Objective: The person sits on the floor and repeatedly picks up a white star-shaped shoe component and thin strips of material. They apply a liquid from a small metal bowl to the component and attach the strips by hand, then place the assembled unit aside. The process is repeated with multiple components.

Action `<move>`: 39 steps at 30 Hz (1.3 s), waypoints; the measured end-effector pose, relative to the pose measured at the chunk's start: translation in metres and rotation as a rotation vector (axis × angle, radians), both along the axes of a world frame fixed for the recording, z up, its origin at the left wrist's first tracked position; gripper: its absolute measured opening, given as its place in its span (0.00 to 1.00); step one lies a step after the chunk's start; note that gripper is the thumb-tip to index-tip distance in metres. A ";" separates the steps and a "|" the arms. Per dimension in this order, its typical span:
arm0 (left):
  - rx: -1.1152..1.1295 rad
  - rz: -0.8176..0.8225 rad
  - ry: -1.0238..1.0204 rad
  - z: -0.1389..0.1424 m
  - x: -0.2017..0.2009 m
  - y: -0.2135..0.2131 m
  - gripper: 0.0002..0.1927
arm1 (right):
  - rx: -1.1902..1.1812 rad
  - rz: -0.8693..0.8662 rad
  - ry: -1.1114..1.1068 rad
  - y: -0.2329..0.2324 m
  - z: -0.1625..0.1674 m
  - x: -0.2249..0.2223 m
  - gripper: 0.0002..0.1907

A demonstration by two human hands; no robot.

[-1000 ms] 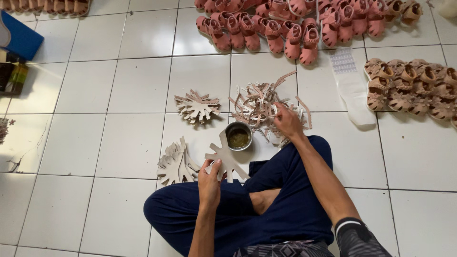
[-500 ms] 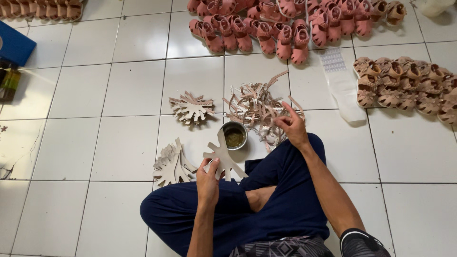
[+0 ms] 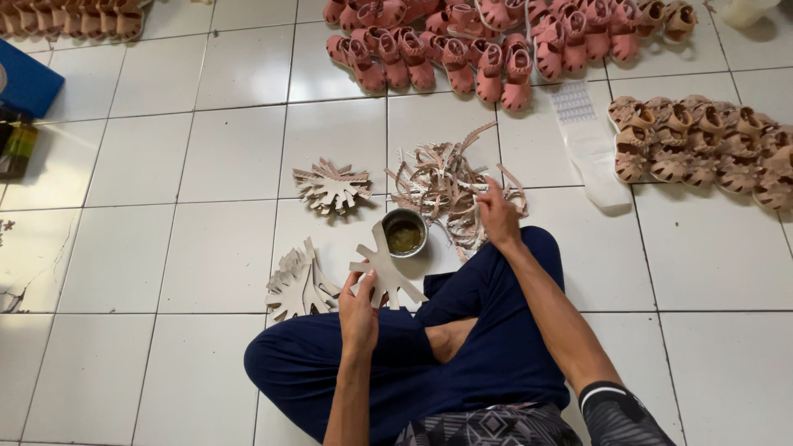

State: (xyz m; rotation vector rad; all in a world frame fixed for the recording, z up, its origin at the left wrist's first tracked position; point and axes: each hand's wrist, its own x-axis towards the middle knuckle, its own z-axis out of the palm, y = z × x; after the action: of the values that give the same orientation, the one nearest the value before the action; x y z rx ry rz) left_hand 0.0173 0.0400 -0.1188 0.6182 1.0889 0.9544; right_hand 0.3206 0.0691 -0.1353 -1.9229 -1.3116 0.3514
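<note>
I sit cross-legged on a white tiled floor. My left hand [image 3: 360, 307] holds a flat beige cut-out sandal piece [image 3: 384, 266] just above my knee. My right hand [image 3: 498, 212] reaches forward and touches a loose pile of beige straps [image 3: 442, 183]; whether its fingers pinch a strap is hard to tell. A small round tin of brownish glue [image 3: 404, 234] stands on the floor between both hands. A stack of similar cut-out pieces [image 3: 299, 282] lies left of my left hand, and a second fanned stack [image 3: 332, 186] lies farther out.
Rows of pink sandals [image 3: 462, 45] fill the far floor, and tan sandals [image 3: 706, 144] lie at the right. A white plastic bag [image 3: 591, 149] lies between them. A blue box [image 3: 25, 83] sits at the far left, with more sandals [image 3: 70, 21] beyond it.
My right hand has stayed at the strap pile, shifting slightly over it. My left hand keeps the cut-out piece in the same spot. The view dropped a little.
</note>
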 end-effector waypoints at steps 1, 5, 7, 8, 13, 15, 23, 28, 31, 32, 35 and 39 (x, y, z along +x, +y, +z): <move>0.005 0.002 -0.013 -0.005 0.000 0.001 0.19 | -0.099 0.061 -0.056 0.003 0.000 -0.003 0.28; 0.007 -0.022 -0.054 -0.032 -0.004 0.007 0.18 | -0.270 0.219 -0.430 0.015 -0.005 -0.008 0.32; -0.036 -0.013 -0.081 -0.046 -0.009 0.012 0.19 | -0.278 0.232 -0.564 0.020 -0.011 -0.010 0.36; -0.074 0.013 -0.100 -0.052 -0.011 0.013 0.19 | -0.303 0.230 -0.568 0.020 -0.014 -0.010 0.37; -0.114 0.114 -0.070 -0.057 -0.013 0.017 0.19 | -0.010 0.233 -0.767 0.017 -0.018 -0.010 0.39; -0.127 0.053 -0.049 -0.056 -0.011 0.019 0.20 | -0.085 0.211 -0.766 0.017 -0.018 -0.009 0.38; -0.122 0.082 -0.108 -0.058 -0.012 0.015 0.13 | 0.019 0.075 -0.154 -0.003 -0.005 -0.011 0.45; -0.132 0.103 -0.141 -0.062 -0.012 0.016 0.16 | -0.117 0.078 -0.117 -0.013 -0.008 -0.021 0.56; -0.145 0.120 -0.194 -0.061 -0.010 0.018 0.20 | -0.227 0.190 -0.101 -0.006 -0.014 -0.030 0.54; -0.140 0.115 -0.198 -0.061 -0.010 0.017 0.21 | -0.168 0.258 -0.148 -0.003 -0.017 -0.035 0.54; -0.148 0.107 -0.166 -0.061 -0.010 0.017 0.21 | -0.189 0.291 -0.156 0.009 -0.022 -0.046 0.57; -0.157 0.129 -0.167 -0.063 -0.011 0.017 0.20 | -0.236 0.185 -0.245 0.016 -0.018 -0.050 0.49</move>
State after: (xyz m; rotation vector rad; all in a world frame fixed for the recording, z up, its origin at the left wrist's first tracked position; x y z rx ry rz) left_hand 0.0064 0.0575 -0.1819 0.3369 1.0521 1.0022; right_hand 0.2706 0.0855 -0.1537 -2.0946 -1.6793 0.3864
